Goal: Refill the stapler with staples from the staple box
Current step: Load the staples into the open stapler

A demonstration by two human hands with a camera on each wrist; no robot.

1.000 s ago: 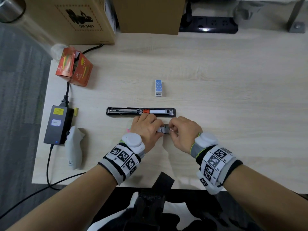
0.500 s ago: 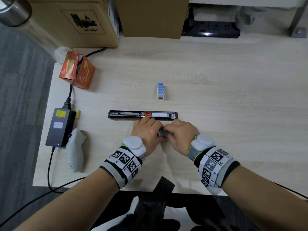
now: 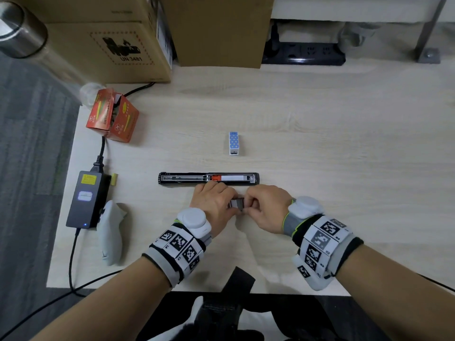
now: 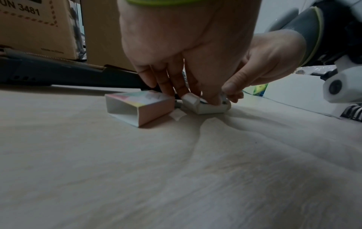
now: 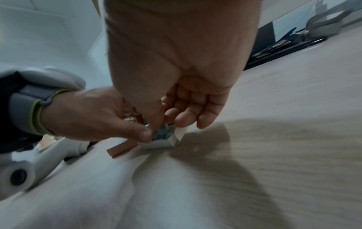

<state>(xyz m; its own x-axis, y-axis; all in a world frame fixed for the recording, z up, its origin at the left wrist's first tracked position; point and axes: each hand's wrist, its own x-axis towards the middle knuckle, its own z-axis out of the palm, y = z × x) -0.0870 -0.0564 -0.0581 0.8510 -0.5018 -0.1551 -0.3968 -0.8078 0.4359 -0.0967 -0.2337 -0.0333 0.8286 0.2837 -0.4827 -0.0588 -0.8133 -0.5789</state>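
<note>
The black stapler [image 3: 209,178] lies opened flat on the wooden table [image 3: 320,143], its rail bare with an orange pusher near the middle. Just in front of it, my hands meet over the small white staple-box tray [image 3: 236,202]. My left hand [image 3: 229,205] holds the tray [image 4: 207,107] down, thumb against its near side. My right hand [image 3: 247,205] pinches into the tray at the grey staples [image 5: 162,133]. The box's empty pink-and-white sleeve [image 4: 140,106] lies to the left of the tray, under my left fingers.
A small blue dotted box [image 3: 234,143] stands beyond the stapler. At the left are an open orange box [image 3: 112,114], a power adapter [image 3: 86,199] with its cables and a white controller [image 3: 110,232]. Cardboard boxes [image 3: 118,45] and a power strip [image 3: 302,54] line the back.
Both hands stay over the tray in front of the stapler. They closed together half a second ago and now sit slightly apart, so the tray shows between them again.
</note>
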